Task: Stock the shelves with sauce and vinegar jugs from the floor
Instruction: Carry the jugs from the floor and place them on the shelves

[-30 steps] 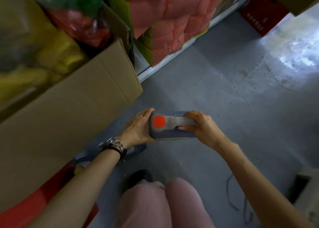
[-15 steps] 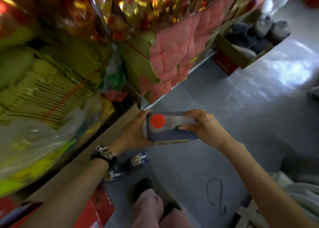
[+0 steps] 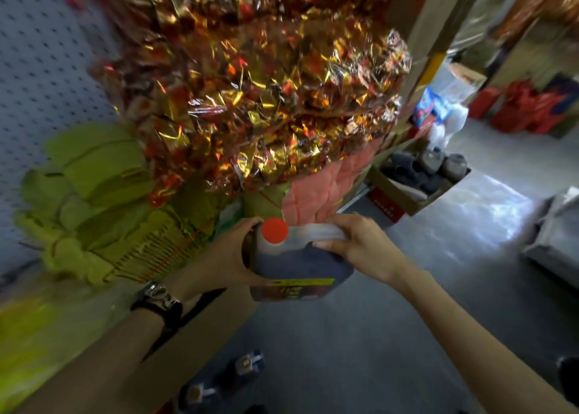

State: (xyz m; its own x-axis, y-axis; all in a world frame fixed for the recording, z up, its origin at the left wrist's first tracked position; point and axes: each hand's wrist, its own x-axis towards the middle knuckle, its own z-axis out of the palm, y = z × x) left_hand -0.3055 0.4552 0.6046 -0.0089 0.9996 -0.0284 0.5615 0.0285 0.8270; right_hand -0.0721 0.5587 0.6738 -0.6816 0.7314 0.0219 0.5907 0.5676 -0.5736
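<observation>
We hold 1 jug [image 3: 297,258], red cap [image 3: 275,230] up, in air before foil packs [image 3: 266,100]. Right hand [image 3: 360,241] curls round handle [image 3: 316,232]; left hand [image 3: 225,257] clasps side by cap. Not yet shelved. 2 floor jugs [image 3: 247,363] wait below on floor [image 3: 360,351]; we judge most stocking left.

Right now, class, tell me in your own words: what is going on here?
A person holds a dark jug with a red cap in mid-air before stacked gold foil packs. The right hand grips its handle; the left hand holds the side by the cap. More jugs stand on the floor below.
</observation>
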